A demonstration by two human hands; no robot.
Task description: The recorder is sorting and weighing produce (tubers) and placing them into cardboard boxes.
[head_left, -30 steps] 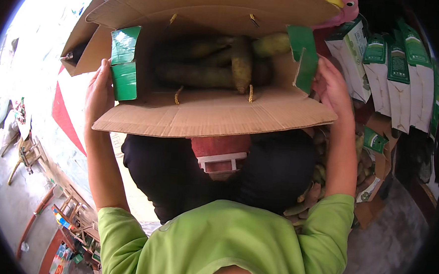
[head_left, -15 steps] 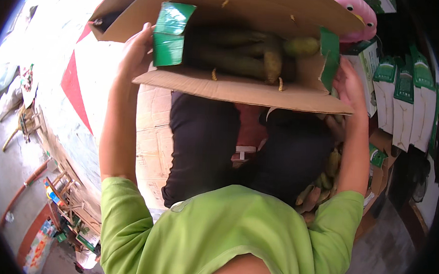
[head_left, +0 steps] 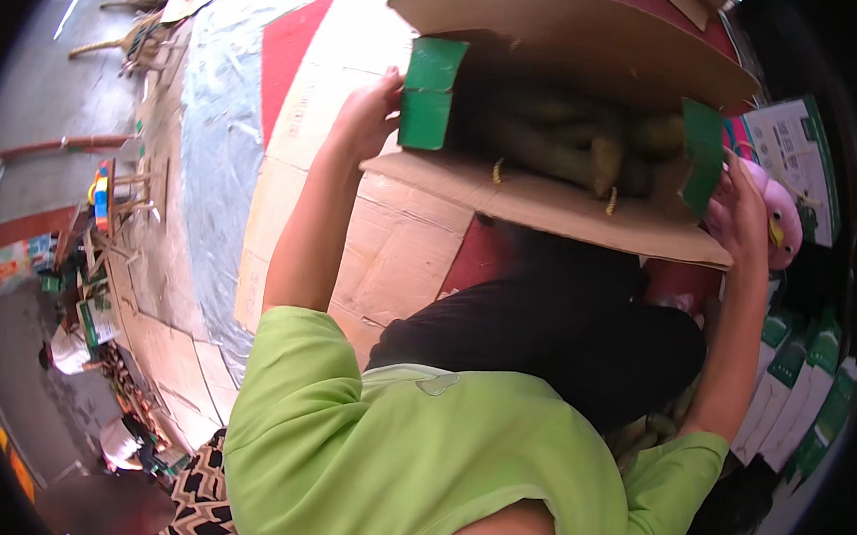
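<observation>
An open cardboard box with green end flaps is held up in front of me, above my black-trousered legs. Inside lie several long greenish-brown root-like vegetables, partly in shadow. My left hand grips the box's left end beside a green flap. At the opposite end, my right hand is closed round the side, its fingers partly hidden by the box. Short yellow twisted ties stick out of the near cardboard flap.
A pink plush toy sits just right of my right hand. Green-and-white folded cartons stand at the right. Flattened cardboard and clear plastic sheeting cover the ground to the left. Low wooden stools stand farther off, and patterned cloth shows lower left.
The view has turned, so the box, both hands and the cartons sit differently in it. My legs have shifted, and the pink toy now appears beside my right hand. Both hands keep hold of the box.
</observation>
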